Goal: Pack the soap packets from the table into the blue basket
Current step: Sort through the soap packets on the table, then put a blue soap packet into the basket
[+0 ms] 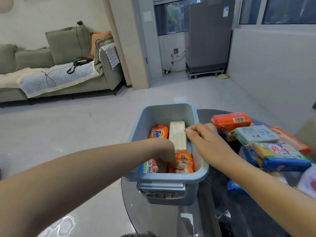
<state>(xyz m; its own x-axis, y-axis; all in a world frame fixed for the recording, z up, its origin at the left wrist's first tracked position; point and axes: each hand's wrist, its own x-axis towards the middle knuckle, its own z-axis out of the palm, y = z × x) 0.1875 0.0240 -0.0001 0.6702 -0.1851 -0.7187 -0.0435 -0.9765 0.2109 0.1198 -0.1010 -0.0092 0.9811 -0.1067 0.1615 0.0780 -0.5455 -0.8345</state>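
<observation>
Orange soap packet (185, 161) under left hand (164, 154), lengthwise along basket (201, 170)

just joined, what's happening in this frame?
A person is packing soap packets into a blue basket on a glass table. The left hand is down inside the basket, fingers on an orange packet at the near end. A Tide packet and a white bar already lie further back. The right hand hovers over the basket's right rim, fingers loosely curled and empty. A pile of packets waits on the table to the right.
</observation>
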